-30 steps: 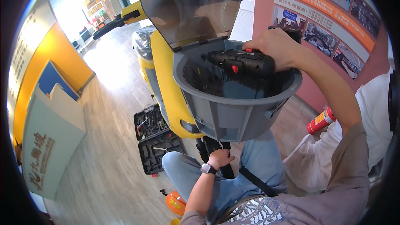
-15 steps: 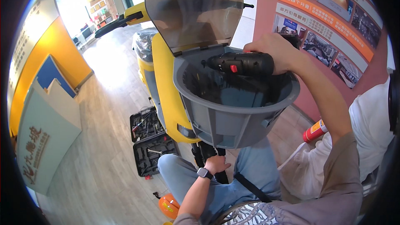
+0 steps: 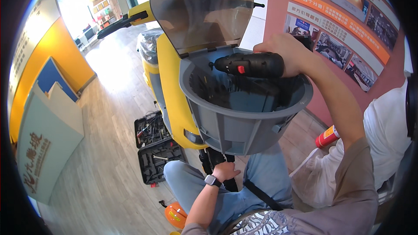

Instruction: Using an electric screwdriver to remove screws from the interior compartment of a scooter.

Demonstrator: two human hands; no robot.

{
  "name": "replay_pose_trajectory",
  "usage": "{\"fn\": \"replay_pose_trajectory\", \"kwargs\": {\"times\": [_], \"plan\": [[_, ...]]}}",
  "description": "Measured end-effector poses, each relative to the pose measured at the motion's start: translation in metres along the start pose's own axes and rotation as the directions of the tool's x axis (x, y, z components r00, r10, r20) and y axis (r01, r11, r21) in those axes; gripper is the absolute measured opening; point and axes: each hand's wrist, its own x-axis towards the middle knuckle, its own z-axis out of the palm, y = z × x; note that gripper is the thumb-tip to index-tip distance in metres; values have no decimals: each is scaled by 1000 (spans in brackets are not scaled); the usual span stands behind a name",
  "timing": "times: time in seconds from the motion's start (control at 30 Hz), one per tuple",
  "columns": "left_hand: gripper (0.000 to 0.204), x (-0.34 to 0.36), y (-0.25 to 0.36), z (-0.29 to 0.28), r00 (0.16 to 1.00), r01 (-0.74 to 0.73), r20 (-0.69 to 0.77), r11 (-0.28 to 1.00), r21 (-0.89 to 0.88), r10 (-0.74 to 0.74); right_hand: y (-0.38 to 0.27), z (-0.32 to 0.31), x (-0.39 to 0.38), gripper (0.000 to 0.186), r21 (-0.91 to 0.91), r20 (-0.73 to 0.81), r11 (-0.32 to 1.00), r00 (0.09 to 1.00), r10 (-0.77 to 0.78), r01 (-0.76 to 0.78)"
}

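My right hand point(image 3: 283, 54) grips a black cordless drill point(image 3: 248, 64) with a red button, held level inside the top of a gray plastic basket point(image 3: 235, 128) on a yellow scooter point(image 3: 172, 109). Its bit points left, toward the inner rear wall, where a bluish glow shows; whether it touches is unclear. Behind it, the tinted lid point(image 3: 196, 8) stands raised on its hinges. My left hand point(image 3: 224, 172), below the basket, has its fingers wrapped over the black front fork point(image 3: 217, 156), between my jeans-clad knees. The fingertips are partly hidden.
An open toolbox point(image 3: 154, 163) with a wrench lies on the floor at left, near an orange helmet point(image 3: 174, 213). A red fire extinguisher point(image 3: 326, 137) and white fabric point(image 3: 379, 130) are at right, before a pink display wall point(image 3: 274, 13). A curved counter point(image 3: 61, 143) stands far left.
The bluish glow at the drill's tip is brighter. The drill stays in my right hand, slightly shifted. The view has moved a little, and my left hand holds its place on the fork.
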Motion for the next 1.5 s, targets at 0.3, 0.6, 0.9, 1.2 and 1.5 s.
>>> {"fn": "replay_pose_trajectory", "kwargs": {"times": [0.3, 0.6, 0.9, 1.2, 1.5], "plan": [[57, -4, 0, 0, 998, 50, 35, 999, 7, -50, -1, 3, -5, 29, 41, -2, 999, 1000, 28, -28], [60, -2, -1, 1, 997, 55, 63, 998, -4, -55, 1, 1, -6, 30, 40, -23, 999, 1000, -1, 2], [56, 0, -1, -4, 991, 83, 102, 997, -2, -82, 2, 1, -6, 27, 23, 9, 999, 1000, 24, -24], [59, -1, -12, 7, 996, 64, 57, 998, -18, -63, 1, 4, -7, 31, -46, -4, 999, 1000, -4, 4], [60, -5, -6, -4, 990, 90, 114, 996, -27, -87, 3, 12, -14, 28, -4, -139, 999, 989, -43, 43]]}}
